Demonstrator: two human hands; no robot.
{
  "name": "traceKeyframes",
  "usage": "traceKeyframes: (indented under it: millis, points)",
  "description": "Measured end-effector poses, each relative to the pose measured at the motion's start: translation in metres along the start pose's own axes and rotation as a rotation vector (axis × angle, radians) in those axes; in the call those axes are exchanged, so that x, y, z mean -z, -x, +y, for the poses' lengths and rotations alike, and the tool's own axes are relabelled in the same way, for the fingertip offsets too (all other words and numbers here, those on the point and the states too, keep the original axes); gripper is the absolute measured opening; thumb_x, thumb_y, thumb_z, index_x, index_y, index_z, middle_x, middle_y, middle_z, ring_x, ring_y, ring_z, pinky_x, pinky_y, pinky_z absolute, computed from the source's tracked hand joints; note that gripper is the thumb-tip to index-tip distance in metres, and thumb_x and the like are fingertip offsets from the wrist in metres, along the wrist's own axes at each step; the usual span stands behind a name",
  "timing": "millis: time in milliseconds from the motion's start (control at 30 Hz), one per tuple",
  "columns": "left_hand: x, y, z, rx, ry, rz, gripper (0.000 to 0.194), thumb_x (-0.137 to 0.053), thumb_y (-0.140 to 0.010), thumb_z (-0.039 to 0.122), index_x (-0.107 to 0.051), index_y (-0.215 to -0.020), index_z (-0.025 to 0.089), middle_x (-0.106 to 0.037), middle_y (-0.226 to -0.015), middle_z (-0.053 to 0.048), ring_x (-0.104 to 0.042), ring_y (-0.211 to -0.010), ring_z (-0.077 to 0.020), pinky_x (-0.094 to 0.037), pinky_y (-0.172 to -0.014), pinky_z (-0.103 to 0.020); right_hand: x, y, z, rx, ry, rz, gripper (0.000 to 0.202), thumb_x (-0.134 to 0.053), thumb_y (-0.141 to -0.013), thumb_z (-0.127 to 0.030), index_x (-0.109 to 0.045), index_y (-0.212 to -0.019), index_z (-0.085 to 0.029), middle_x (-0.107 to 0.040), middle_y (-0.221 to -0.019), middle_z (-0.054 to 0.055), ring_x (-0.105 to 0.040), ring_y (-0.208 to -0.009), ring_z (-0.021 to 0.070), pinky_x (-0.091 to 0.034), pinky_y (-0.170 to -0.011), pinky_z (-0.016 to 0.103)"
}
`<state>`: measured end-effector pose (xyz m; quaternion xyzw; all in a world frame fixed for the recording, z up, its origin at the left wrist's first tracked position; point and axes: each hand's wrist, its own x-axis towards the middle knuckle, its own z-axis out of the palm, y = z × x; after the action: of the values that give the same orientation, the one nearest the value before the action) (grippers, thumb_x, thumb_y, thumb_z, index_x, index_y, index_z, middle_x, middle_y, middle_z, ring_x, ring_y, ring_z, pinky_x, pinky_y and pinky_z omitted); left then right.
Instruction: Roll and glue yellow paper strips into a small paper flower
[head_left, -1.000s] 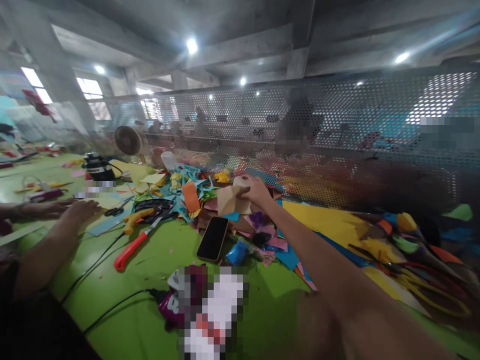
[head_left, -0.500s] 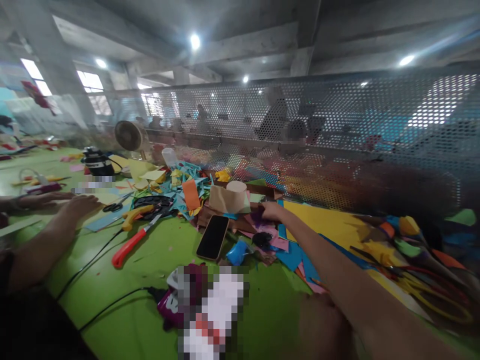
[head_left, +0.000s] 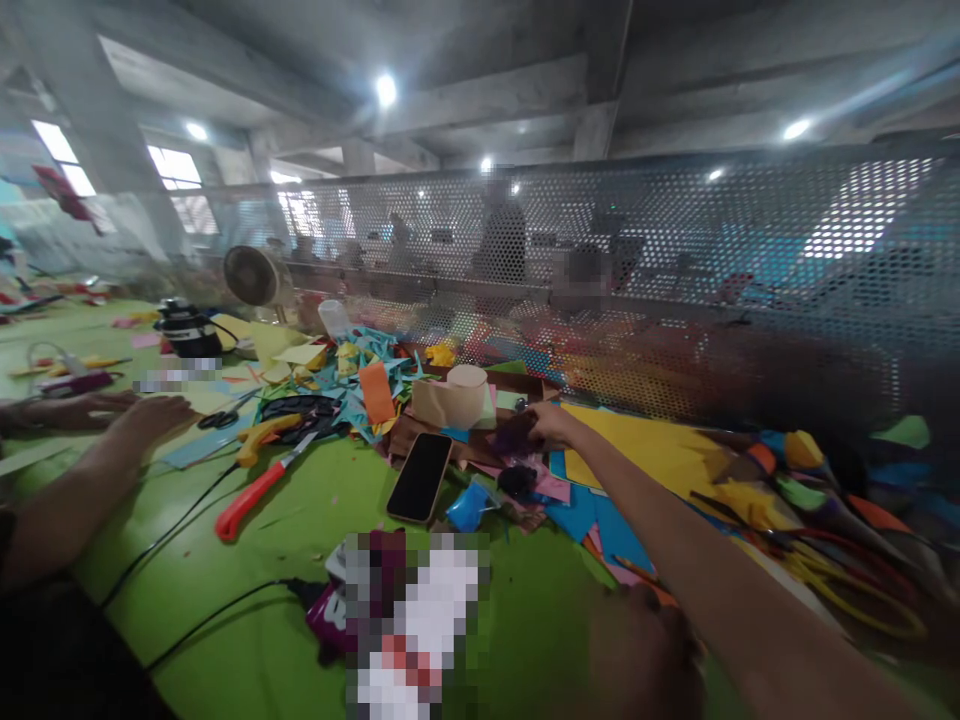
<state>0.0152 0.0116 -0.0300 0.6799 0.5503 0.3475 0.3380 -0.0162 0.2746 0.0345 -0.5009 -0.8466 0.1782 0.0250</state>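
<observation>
My right hand [head_left: 553, 425] reaches from the lower right to a brown cardboard tray [head_left: 480, 447] crowded with paper scraps. Its fingers are curled at dark purple material [head_left: 511, 436]; what they hold is too small to make out. A wide cream roll of tape [head_left: 466, 378] stands just left of it. Close to the camera, below my right forearm, my left hand [head_left: 645, 650] is a dark blur over the table, its fingers unclear. In front of the tray lie a phone [head_left: 421, 478], a blue crumpled piece [head_left: 469, 506] and a black lump [head_left: 517, 480].
A red-handled knife [head_left: 251, 505], a yellow glue gun [head_left: 270, 435] and scissors [head_left: 217, 418] lie left on the green table [head_left: 300, 560]. A co-worker's hands [head_left: 161, 412] rest there. Yellow sheets [head_left: 637, 440] lie right, below a perforated metal screen [head_left: 675, 270]. Cords cross the front.
The whole view has shifted slightly left. My right hand stays at the tray, its fingers a little further apart from the screen side. A figure behind the screen has moved left.
</observation>
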Motion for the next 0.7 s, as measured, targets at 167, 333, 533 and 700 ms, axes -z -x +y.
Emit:
traceKeyframes:
  millis: [167,333,533,700]
  points:
    - [-0.001,-0.003,-0.002,-0.008,-0.071,-0.083,0.02,-0.058,-0.072,0.02,-0.076,-0.081,0.025,-0.07,-0.082,-0.008,-0.063,-0.082,-0.0256,-0.042,-0.074,-0.033,0.01,-0.003,0.003,0.025,-0.205,0.074,0.033,-0.062,-0.095,-0.035,-0.061,-0.122,-0.017,-0.061,-0.125,0.008,-0.064,-0.104,0.025,-0.055,-0.086,0.043]
    - [0.002,-0.001,0.004,-0.007,-0.125,-0.097,0.027,-0.052,-0.075,0.017,-0.077,-0.085,0.021,-0.074,-0.092,-0.014,-0.064,-0.082,-0.0276,-0.042,-0.075,-0.037,0.03,0.016,0.01,0.025,-0.431,0.182,0.035,-0.063,-0.094,-0.036,-0.06,-0.123,-0.016,-0.061,-0.125,0.008,-0.064,-0.104,0.0258,-0.056,-0.085,0.044]
    - [0.018,-0.01,0.008,0.074,0.189,0.048,0.021,-0.053,-0.083,0.028,-0.073,-0.081,0.022,-0.073,-0.079,-0.009,-0.061,-0.069,-0.0223,-0.036,-0.061,-0.031,0.05,0.085,0.037,-0.004,-0.638,0.228,0.034,-0.061,-0.095,-0.034,-0.058,-0.125,-0.017,-0.062,-0.124,0.009,-0.064,-0.102,0.023,-0.056,-0.085,0.044]
    - [0.046,-0.025,0.003,0.15,0.693,0.313,0.035,-0.052,-0.086,0.051,-0.064,-0.085,0.018,-0.063,-0.07,-0.004,-0.056,-0.065,-0.0179,-0.039,-0.06,-0.028,0.041,0.157,0.053,-0.02,-0.737,0.198,0.031,-0.061,-0.095,-0.034,-0.06,-0.121,-0.016,-0.064,-0.119,0.008,-0.065,-0.098,0.0215,-0.056,-0.083,0.042]
